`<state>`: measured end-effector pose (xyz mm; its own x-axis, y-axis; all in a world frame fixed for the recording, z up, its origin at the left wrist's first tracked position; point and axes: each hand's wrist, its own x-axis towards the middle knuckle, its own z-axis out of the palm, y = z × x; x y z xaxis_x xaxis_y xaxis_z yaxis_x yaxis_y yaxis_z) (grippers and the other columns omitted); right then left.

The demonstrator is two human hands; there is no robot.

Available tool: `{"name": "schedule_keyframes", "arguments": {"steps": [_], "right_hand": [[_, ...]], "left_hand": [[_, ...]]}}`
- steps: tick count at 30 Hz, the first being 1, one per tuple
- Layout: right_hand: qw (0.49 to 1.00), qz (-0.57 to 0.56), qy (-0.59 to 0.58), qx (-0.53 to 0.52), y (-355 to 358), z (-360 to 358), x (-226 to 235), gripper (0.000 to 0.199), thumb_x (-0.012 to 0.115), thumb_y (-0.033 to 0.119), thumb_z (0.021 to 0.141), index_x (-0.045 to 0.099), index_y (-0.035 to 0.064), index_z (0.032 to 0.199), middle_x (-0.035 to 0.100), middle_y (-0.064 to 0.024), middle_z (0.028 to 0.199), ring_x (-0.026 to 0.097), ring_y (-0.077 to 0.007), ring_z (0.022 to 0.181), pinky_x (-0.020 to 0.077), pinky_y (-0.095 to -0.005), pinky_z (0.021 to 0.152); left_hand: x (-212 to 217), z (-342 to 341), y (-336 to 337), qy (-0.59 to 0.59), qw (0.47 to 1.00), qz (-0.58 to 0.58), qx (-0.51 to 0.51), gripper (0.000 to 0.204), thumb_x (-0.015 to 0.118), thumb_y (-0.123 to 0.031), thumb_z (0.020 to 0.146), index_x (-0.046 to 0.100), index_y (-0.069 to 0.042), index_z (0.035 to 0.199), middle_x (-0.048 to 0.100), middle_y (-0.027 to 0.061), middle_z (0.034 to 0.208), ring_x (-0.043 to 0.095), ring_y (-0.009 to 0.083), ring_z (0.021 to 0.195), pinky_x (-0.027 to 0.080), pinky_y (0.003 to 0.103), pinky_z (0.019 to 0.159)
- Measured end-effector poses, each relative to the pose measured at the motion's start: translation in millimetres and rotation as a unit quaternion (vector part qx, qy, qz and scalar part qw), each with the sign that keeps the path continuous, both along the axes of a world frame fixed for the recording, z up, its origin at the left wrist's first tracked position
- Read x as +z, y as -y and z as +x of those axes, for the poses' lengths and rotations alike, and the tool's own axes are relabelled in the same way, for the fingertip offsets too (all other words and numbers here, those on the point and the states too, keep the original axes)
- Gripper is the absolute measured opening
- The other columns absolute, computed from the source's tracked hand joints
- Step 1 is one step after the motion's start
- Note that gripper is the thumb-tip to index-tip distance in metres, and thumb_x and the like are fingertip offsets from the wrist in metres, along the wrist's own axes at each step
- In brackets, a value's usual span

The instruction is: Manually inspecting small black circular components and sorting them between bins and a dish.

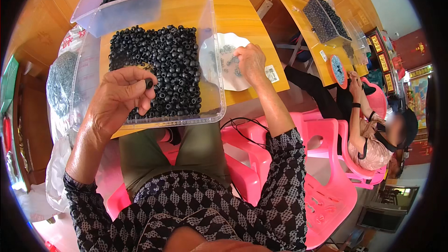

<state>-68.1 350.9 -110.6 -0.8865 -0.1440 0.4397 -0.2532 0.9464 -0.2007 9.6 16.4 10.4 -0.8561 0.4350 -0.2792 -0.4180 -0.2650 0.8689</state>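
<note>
My left hand (pixel 122 94) is raised over the near left part of a clear plastic bin (pixel 218 79). Its thumb and index finger pinch a small black bead-like piece (pixel 149 83). Many similar round black pieces with holes (pixel 175 72) fill much of the bin. To the bin's right, a white plate (pixel 237 84) holds a scatter of tiny grey pieces (pixel 227 61). My right hand (pixel 252 64) reaches over the plate's right side with its fingertips drawn together. Whatever may be between those fingertips is too small to make out.
A second clear bin (pixel 80 15) with black pieces stands behind. Left is a plastic bag (pixel 65 81) of small greyish pieces. At a table on the right, another person (pixel 371 142) works beside an orange-rimmed dish (pixel 344 84). Pink chairs (pixel 326 191) stand close to my right.
</note>
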Motion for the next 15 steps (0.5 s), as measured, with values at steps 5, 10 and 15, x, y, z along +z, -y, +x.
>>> {"name": "schedule_keyframes", "arguments": {"steps": [5, 10, 15], "right_hand": [[1.0, 0.005, 0.013, 0.002, 0.5, 7.3, 0.4, 0.015, 0.06, 0.001, 0.065, 0.066, 0.012, 0.075, 0.054, -0.0101, 0.068, 0.052, -0.0293, 0.073, 0.0424, -0.0403, 0.065], [0.999, 0.024, 0.009, -0.03, 2.5, 11.5, 0.8, 0.017, 0.061, 0.001, 0.065, 0.066, 0.0124, 0.077, 0.055, -0.0095, 0.068, 0.053, -0.0289, 0.073, 0.0427, -0.0393, 0.065], [0.989, -0.115, 0.072, 0.052, 15.9, 25.1, 2.4, 0.005, 0.057, 0.005, 0.067, 0.061, 0.0082, 0.066, 0.055, -0.0132, 0.071, 0.052, -0.0313, 0.074, 0.042, -0.0417, 0.062]], "left_hand": [[2.1, 1.0, -0.4, 0.003, 1.0, 0.002, 0.001, 0.018, 0.06, -0.009, 0.081, 0.058, 0.004, 0.094, 0.06, 0.0097, 0.075, 0.057, 0.0151, 0.057, 0.044, 0.025, 0.051], [1.8, 1.8, -1.2, 0.0, 1.0, -0.001, 0.012, 0.017, 0.059, -0.009, 0.081, 0.058, 0.004, 0.094, 0.06, 0.0094, 0.074, 0.056, 0.0149, 0.056, 0.044, 0.024, 0.05], [2.0, 1.8, -1.3, -0.001, 1.0, -0.007, 0.014, 0.017, 0.059, -0.008, 0.081, 0.058, 0.004, 0.094, 0.06, 0.0089, 0.074, 0.056, 0.0148, 0.056, 0.044, 0.024, 0.05]]}}
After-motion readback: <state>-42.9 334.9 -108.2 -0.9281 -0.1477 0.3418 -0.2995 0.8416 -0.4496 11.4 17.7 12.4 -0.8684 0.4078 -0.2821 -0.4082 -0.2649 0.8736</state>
